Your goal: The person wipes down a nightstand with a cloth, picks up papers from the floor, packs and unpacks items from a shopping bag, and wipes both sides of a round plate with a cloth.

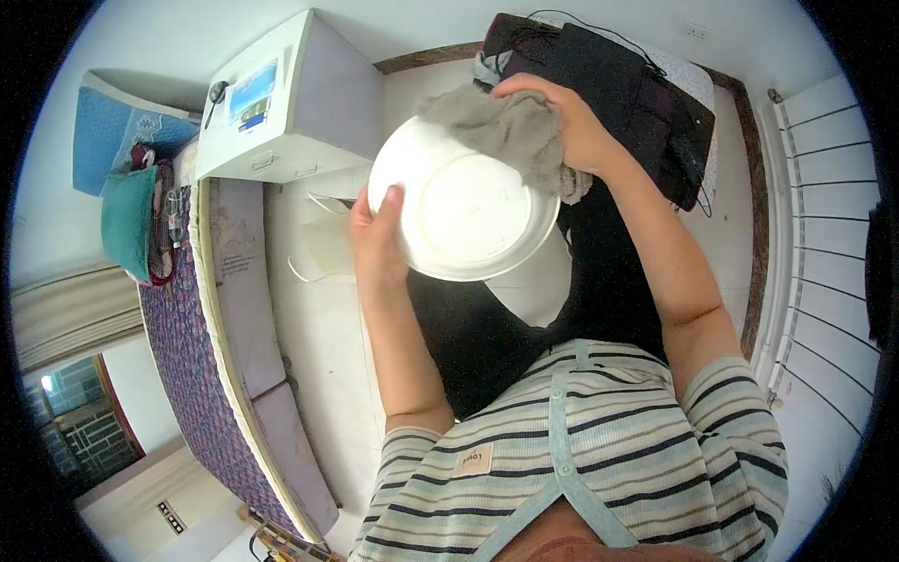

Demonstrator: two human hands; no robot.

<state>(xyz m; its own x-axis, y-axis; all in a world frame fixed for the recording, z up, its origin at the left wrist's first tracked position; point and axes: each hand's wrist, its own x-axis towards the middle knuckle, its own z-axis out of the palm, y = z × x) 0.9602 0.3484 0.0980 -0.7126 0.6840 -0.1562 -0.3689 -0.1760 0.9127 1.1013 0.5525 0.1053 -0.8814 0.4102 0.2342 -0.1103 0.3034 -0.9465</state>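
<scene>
A white round plate [468, 211] is held up in front of me, its flat face toward the camera. My left hand [379, 229] grips its left rim, thumb on the face and fingers behind. At the upper right rim, my right hand [567, 117] is closed on a crumpled grey cloth [501, 131]. The cloth lies over the plate's top and right edge, and a fold hangs below the hand. Part of the plate's face is hidden under the cloth.
On the left stand a white cabinet [318, 103] and a bed with a patterned purple cover [187, 347]. A pale bag [323, 245] rests on the tiled floor. Black flat items with cables [609, 84] lie at the upper right; a white radiator [782, 244] lines the right wall.
</scene>
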